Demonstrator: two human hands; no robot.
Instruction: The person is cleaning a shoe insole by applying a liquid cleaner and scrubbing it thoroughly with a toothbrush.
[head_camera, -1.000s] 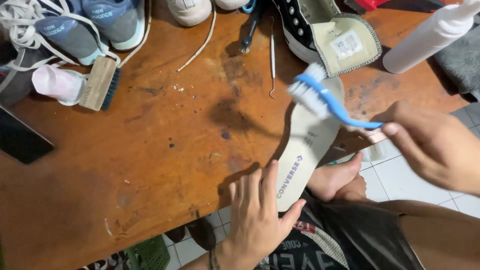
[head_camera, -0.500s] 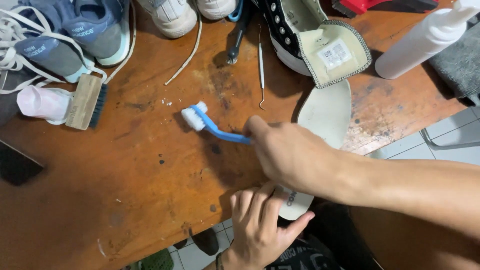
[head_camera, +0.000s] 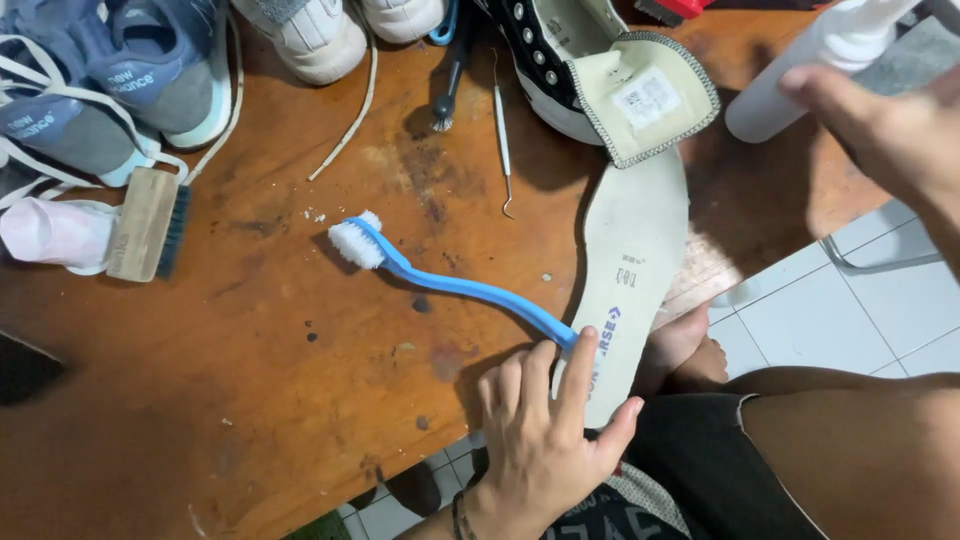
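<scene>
Your right hand (head_camera: 880, 130) has let go of the blue brush (head_camera: 450, 275), now lying mid-table, and reaches, fingers loose and empty, toward the white bottle (head_camera: 800, 70) at the far right corner. Your left hand (head_camera: 545, 430), flat and ungripping, pins the insole (head_camera: 630, 260) at the near edge.

A white spray bottle (head_camera: 810, 70) lies at the table's far right corner, its top out of view, with the right hand (head_camera: 890, 130) close beside it. A small white rectangular label (head_camera: 647, 98) with dark print is sewn on the inside of the black shoe's folded-out tongue (head_camera: 640, 95). The pale insole (head_camera: 630, 280) hanging over the table edge carries small dark print near its middle and blue print at its near end, where the left hand (head_camera: 545, 440) presses it down. At the far left lies a crumpled pinkish tube (head_camera: 50, 232).
</scene>
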